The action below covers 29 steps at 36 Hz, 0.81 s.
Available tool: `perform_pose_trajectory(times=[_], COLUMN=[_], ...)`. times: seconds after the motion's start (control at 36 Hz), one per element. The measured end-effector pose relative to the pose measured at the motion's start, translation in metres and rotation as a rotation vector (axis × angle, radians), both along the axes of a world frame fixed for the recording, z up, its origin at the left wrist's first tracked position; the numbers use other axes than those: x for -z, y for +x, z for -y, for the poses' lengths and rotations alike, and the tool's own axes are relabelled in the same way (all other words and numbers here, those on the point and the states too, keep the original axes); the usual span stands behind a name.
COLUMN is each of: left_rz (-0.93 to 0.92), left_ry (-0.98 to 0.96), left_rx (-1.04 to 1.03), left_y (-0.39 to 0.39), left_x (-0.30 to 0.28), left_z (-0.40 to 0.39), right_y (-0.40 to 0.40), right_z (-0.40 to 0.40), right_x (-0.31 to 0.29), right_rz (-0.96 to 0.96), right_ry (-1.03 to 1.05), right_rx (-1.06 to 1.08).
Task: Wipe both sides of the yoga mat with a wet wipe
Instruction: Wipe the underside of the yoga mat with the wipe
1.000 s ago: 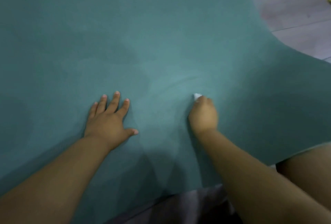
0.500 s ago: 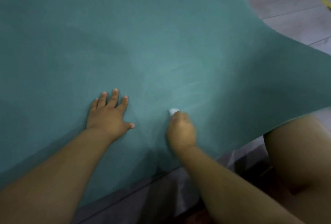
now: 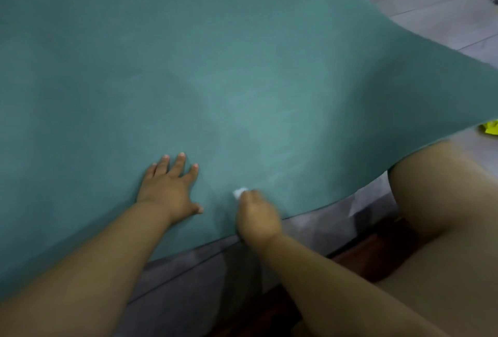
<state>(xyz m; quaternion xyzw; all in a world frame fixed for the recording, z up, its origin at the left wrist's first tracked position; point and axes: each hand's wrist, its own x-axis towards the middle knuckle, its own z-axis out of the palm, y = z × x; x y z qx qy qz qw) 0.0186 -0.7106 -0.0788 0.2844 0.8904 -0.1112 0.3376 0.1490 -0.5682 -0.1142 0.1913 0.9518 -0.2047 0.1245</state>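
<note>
Teal foam yoga mat [image 3: 215, 67] lies spread on the grey floor [image 3: 444, 13], filling most of the view fwd of both hands. Small white wet wipe [image 3: 239, 193] sits bunched at the fingertips of the right hand [image 3: 258, 219], which is clenched round it, pressing onto the mat near its near edge. Left hand [image 3: 169, 188] rests flat, fingers spread, just beside it, pinning the mat. Status est.: upper face in progress, lighter smears fwd of the wipe; underside presumably outstanding.
</note>
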Motion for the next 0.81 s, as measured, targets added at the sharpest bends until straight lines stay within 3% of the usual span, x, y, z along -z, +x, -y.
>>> perform_pose_trajectory(times=[0.06,0.11,0.19,0.25,0.33,0.39,0.53,0.58,0.81], left_rz=[0.009,0.019,0.016,0.005,-0.011,-0.019,-0.012,-0.009,-0.07], left_ry=[-0.018,-0.033,-0.034,-0.031,-0.035,-0.043,-0.059,-0.065,-0.1], left_rx=[0.023,0.042,0.04,0.036,0.044,0.05,0.065,0.072,0.076], left_y=[0.005,0.01,0.018,0.025,0.035,0.042,0.051,0.051,0.059], left_x=[-0.002,-0.004,-0.006,-0.006,-0.006,-0.008,-0.018,-0.025,-0.053], left_z=[0.004,0.009,0.017,0.023,0.032,0.037,0.043,0.048,0.077], right_y=[0.004,0.002,0.005,0.013,0.021,0.022,0.019,0.016,0.009], right_z=[0.005,-0.025,-0.088,-0.114,-0.093,-0.057,0.021,0.019,-0.038], right_x=[-0.007,-0.01,-0.013,-0.016,-0.013,-0.007,-0.023,-0.026,-0.041], right_rz=[-0.048,-0.017,0.211,0.244,0.235,0.225,0.236,0.25,0.331], right_ry=[-0.042,0.075,0.172,0.165,0.133,0.093,-0.068,-0.04,0.061], right_rx=[-0.224,-0.257,0.146,0.443,0.543,0.467,-0.126,-0.224,0.124])
